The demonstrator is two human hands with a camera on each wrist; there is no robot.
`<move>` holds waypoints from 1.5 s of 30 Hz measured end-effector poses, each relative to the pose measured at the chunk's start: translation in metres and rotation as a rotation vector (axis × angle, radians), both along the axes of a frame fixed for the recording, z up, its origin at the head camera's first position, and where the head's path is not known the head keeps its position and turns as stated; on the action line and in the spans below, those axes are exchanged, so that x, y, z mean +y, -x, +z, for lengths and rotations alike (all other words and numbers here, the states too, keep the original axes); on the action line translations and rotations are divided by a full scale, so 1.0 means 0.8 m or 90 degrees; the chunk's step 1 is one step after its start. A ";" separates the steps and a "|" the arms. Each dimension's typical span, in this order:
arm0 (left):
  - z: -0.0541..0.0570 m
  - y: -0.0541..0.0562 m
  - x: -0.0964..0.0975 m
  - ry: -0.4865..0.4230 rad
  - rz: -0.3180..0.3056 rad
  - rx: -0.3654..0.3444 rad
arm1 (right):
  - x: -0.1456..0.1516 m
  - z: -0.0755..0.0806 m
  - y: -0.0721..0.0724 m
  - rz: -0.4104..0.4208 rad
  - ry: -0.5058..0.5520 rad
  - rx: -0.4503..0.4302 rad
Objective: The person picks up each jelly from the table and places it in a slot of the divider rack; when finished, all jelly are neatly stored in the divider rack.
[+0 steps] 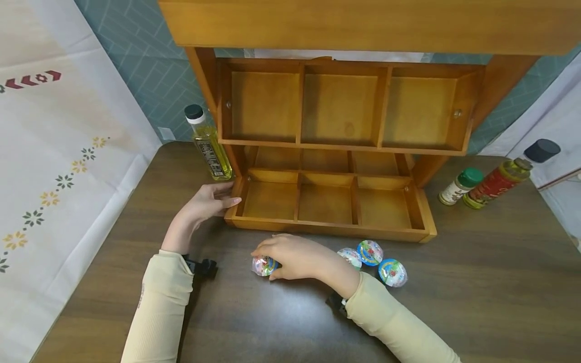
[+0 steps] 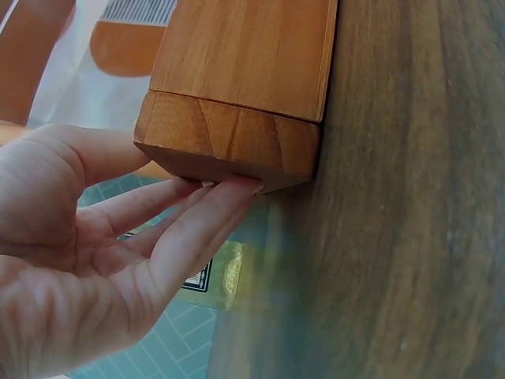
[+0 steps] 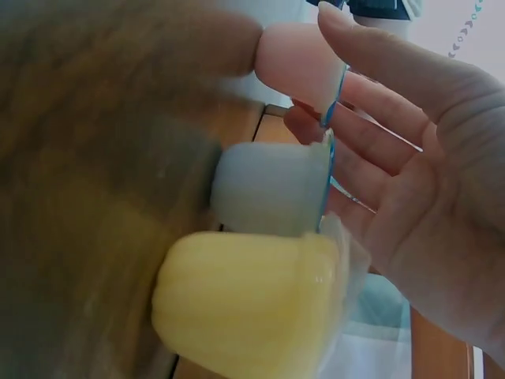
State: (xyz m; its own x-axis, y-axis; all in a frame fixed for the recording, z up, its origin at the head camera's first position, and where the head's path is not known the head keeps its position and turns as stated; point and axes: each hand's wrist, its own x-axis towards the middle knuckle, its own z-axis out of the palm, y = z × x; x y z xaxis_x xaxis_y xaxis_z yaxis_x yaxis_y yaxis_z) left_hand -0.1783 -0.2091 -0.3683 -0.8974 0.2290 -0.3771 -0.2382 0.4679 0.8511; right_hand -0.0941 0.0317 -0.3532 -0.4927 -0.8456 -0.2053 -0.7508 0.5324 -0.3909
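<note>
A wooden shelf (image 1: 331, 229) with divided trays stands on the table. At its lower left corner my left hand (image 1: 204, 204) holds the tray's side, thumb over the rim and fingers against the outer face (image 2: 229, 170). Small jelly cups with printed, blue-rimmed lids sit in front. My right hand (image 1: 299, 257) reaches down over one jelly cup (image 1: 263, 265), gripping it between thumb and fingers. In the right wrist view that cup is pink (image 3: 296, 63); a whitish cup (image 3: 268, 185) and a yellow cup (image 3: 245, 300) stand beside it, under the hand.
Three more lidded cups (image 1: 393, 273) cluster by the right wrist, one partly covered by it. An oil bottle (image 1: 211, 151) stands left of the shelf. On the right are a green-capped jar (image 1: 459, 187) and a red-labelled bottle (image 1: 497, 184). A white cloth (image 1: 68, 201) hangs at left.
</note>
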 end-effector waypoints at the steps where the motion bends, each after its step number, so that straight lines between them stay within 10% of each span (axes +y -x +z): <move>1: 0.000 0.000 0.000 0.001 0.000 0.001 | 0.000 -0.001 0.000 0.003 0.002 0.002; 22: 0.008 0.014 -0.003 0.002 -0.002 0.001 | 0.024 0.027 0.031 0.010 0.149 -0.107; 35: 0.005 0.011 -0.002 0.003 0.006 -0.001 | 0.047 0.050 0.076 0.004 0.194 -0.016; 45: -0.002 0.000 0.000 -0.013 0.007 -0.009 | 0.021 0.041 0.120 -0.096 0.203 -0.034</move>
State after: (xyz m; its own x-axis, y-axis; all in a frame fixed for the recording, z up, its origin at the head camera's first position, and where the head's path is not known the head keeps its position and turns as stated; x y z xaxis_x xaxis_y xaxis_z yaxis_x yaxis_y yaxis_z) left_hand -0.1784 -0.2089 -0.3700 -0.8945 0.2277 -0.3848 -0.2548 0.4476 0.8572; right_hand -0.1900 0.0484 -0.3200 -0.6126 -0.7899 0.0279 -0.6467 0.4806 -0.5923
